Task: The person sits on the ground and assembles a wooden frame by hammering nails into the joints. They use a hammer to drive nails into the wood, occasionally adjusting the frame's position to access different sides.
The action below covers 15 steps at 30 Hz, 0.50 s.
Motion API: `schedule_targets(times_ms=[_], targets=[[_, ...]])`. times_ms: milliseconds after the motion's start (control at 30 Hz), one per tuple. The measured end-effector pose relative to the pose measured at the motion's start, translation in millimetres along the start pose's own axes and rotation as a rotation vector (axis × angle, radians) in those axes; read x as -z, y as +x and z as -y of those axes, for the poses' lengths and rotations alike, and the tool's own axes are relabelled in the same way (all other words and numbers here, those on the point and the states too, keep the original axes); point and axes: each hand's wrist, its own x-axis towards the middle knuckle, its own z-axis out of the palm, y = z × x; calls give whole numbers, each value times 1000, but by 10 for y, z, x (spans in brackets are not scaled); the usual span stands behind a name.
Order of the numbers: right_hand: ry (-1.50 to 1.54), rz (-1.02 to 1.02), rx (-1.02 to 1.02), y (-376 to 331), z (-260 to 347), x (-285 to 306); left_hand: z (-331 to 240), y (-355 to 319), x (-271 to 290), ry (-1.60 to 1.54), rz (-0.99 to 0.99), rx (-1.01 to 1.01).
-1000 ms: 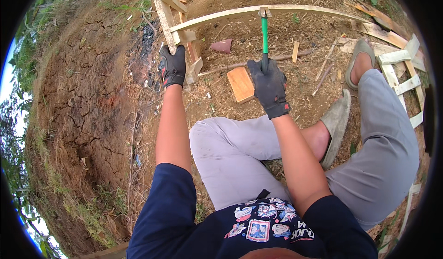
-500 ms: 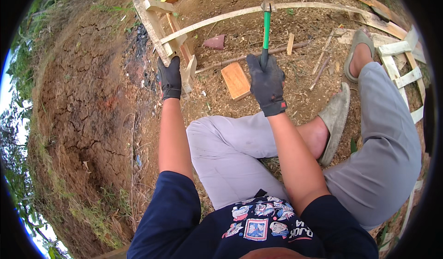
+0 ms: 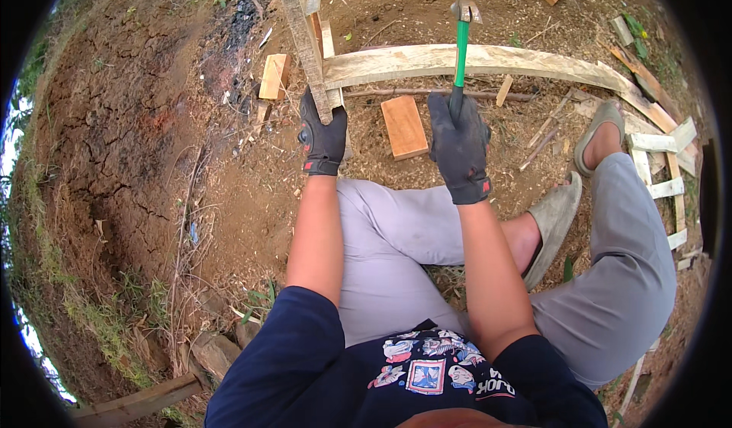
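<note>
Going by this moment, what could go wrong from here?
The black-gloved left hand grips the pale wooden bar near one end of the long pale wooden plank, so a stray swing of the green-handled hammer in the black-gloved right hand might hit it. The grey-green slip-on shoes leave skin bare, so flying splinters could scratch it.

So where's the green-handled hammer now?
In the head view, the green-handled hammer is upper right of centre, in the black-gloved right hand, overlapping the long pale wooden plank.

Green hammer (image 3: 461, 56) in right hand (image 3: 460, 144)
</note>
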Motion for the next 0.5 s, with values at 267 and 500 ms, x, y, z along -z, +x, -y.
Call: schedule_targets(times_ms=[267, 500], targets=[[358, 351, -541, 89, 591, 77, -152, -104, 238, 88, 355, 318], [122, 343, -305, -9, 345, -111, 16, -195, 345, 347, 752, 307]])
